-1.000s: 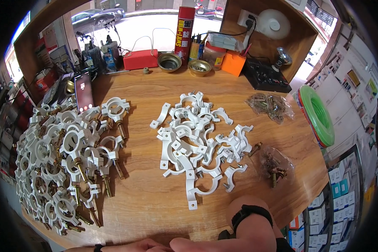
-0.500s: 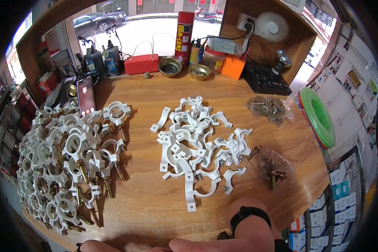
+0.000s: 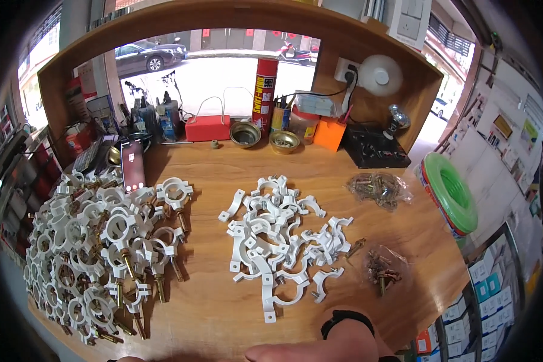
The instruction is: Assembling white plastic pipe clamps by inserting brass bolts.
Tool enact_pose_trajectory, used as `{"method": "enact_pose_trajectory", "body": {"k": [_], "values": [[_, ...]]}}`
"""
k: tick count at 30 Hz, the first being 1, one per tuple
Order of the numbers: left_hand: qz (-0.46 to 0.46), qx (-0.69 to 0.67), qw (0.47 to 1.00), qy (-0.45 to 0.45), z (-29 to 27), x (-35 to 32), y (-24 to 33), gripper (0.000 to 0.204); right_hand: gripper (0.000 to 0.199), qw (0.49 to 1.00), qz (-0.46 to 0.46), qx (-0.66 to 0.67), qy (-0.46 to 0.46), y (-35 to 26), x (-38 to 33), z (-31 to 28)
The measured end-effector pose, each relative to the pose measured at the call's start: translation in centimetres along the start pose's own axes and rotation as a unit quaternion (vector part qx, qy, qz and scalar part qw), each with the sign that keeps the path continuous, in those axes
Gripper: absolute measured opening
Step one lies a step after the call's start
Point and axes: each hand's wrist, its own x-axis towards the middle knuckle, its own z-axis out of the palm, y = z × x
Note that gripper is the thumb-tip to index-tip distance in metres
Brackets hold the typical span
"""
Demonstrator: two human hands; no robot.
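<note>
My right hand [image 3: 283,352] is low at the front edge of the table, and a black band circles its wrist. The lower edge of the picture cuts off its fingers, so what it holds is hidden. Only a sliver of my left arm shows at the bottom left; its fingers are out of sight. Loose white pipe clamp halves [image 3: 268,235] lie piled in the middle of the table, just beyond my right hand. On the left is a big heap of white ring clamps [image 3: 119,226] joined together, with brassy anchor bolts attached.
Two clear plastic bags, a far one [image 3: 380,190] and a nearer one [image 3: 385,271], hold brassy bolts at the right. A phone [image 3: 133,166] leans behind the heap. Metal bowls [image 3: 245,135], a red spray can [image 3: 264,96] and a black box [image 3: 375,146] line the back. Green coiled tubing [image 3: 449,192] stands right.
The view has tilted up, so the table's things appear lower. Both hands have slipped further below the lower edge. The piles look unchanged.
</note>
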Motion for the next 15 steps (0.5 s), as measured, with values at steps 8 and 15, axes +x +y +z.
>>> {"method": "enact_pose_trajectory", "body": {"k": [8, 15], "values": [[0.043, 0.186, 0.977, 0.097, 0.8, 1.5, -0.5, 0.025, 0.026, 1.0, 0.013, 0.009, 0.02, 0.0, 0.4, 0.2], [0.054, 0.323, 0.919, 0.22, 2.1, 2.3, -0.9, 0.028, 0.023, 1.0, 0.003, -0.006, 0.012, 0.1, 0.3, 0.9]]}}
